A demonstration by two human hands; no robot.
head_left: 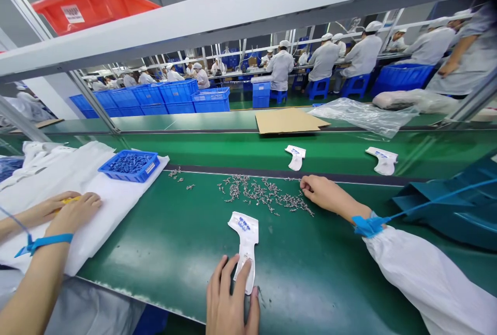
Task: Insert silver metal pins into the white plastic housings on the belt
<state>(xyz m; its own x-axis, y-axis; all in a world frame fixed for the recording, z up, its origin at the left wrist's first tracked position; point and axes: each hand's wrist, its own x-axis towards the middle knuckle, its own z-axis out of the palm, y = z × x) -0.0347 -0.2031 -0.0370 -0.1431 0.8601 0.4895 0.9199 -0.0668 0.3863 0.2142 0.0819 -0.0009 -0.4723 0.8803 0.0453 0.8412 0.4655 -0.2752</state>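
Observation:
My left hand (232, 301) rests on the handle of a white gun-shaped plastic shell half (247, 231), its fingers and thumb on either side of the handle. The shell lies on the green bench with its inner side up, and small blue pieces sit in its wide end. Beyond it is a scattered heap of small metal parts (267, 192). At the right end of that heap, my right hand (316, 190) has its fingertips pinched together near the bench's dark back strip. Whatever is between those fingertips is too small to make out.
Two similar white shells (296, 157) lie on the green belt behind. A blue tray (130, 164) of small blue pieces stands left on white cloth, beside a co-worker's hands (75, 208). Cardboard (289, 120) and clear plastic (365, 112) lie farther back. A teal bin (454, 203) stands right.

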